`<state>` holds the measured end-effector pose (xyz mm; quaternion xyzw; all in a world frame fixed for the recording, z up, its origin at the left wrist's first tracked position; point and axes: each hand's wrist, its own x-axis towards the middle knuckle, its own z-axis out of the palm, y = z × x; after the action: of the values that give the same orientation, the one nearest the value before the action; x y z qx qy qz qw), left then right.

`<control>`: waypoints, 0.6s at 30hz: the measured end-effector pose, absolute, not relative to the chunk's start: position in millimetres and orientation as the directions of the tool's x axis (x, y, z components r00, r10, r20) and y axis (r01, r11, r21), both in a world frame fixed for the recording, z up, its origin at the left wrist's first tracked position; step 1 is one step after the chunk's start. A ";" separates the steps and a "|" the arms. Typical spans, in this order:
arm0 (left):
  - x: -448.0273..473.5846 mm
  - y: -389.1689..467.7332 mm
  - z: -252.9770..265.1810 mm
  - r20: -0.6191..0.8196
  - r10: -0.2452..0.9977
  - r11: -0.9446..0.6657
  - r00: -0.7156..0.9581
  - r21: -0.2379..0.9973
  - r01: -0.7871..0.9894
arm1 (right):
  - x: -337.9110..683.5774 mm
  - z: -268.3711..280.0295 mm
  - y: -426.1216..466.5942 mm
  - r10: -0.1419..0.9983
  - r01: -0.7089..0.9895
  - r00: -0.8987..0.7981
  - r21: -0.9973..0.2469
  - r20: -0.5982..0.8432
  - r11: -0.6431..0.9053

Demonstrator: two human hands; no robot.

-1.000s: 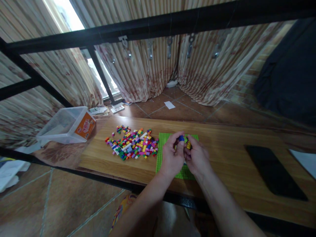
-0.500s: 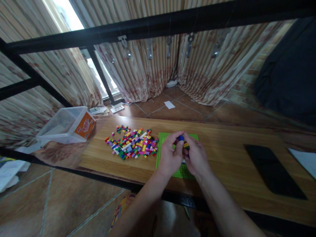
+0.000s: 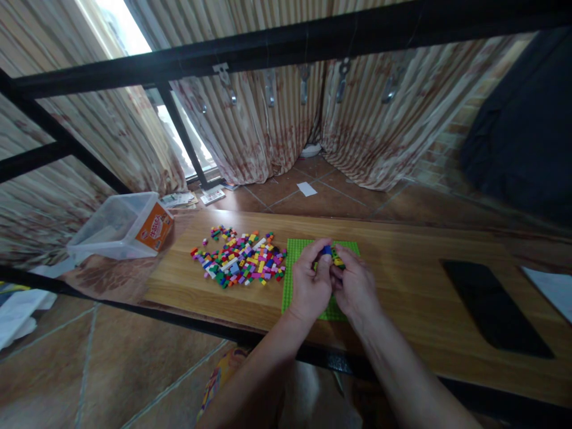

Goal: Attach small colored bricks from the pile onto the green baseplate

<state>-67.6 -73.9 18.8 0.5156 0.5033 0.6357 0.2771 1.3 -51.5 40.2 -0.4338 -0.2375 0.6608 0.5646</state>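
Far left of the green baseplate [image 3: 292, 256], well apart from it: a clear plastic bin [image 3: 107, 247], see-through walls, something pale and faint inside, impossible to make out. On the bin wall facing the baseplate, an orange label [image 3: 155, 227] with bold white characters, Chinese by the look of them, too small to read for certain. Beyond the baseplate and to its left, on the floor by the window, a printed booklet [image 3: 213, 196], lines of dark type, likewise unreadable.

Over the baseplate, close together: left hand [image 3: 310, 280] with fingers narrow, thumb and forefinger pinching a blue brick [image 3: 327, 251]; right hand [image 3: 355, 283] with fingers curled in around yellow-and-green bricks [image 3: 338, 262], largely hidden by the knuckles. Cannot tell whether joined to the blue one.

Just left of the baseplate, loose on the wooden table [image 3: 411, 262], a wide pile of small bricks [image 3: 245, 262] in pink, yellow, green, orange, white and blue. Well to the right of the baseplate, a flat black slab [image 3: 494, 310], and past that, white paper [image 3: 552, 292].
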 end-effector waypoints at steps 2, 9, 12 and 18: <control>-67.3 -72.8 19.4 0.324 0.887 -0.314 -0.330 0.946 0.085 | 1.8 39.0 -50.9 0.938 -0.584 0.026 -0.767 -0.347 -0.267; -73.1 -70.5 25.5 0.041 0.988 -0.091 -0.148 0.932 -0.351 | 6.5 33.7 -48.0 0.930 -0.602 -0.155 -0.714 -0.334 -0.357; -76.5 -71.6 27.3 0.020 0.991 -0.061 -0.131 0.945 -0.322 | 5.9 35.2 -48.7 0.927 -0.559 -0.132 -0.746 -0.351 -0.362; -79.9 -70.2 27.7 0.053 0.990 -0.083 -0.129 0.967 -0.242 | 5.5 37.7 -49.9 0.937 -0.493 -0.119 -0.800 -0.327 -0.342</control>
<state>-79.9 -70.2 27.7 0.4197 0.4459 0.6046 0.5094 5.5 -49.9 37.7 -0.4243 -0.2622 0.7007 0.5102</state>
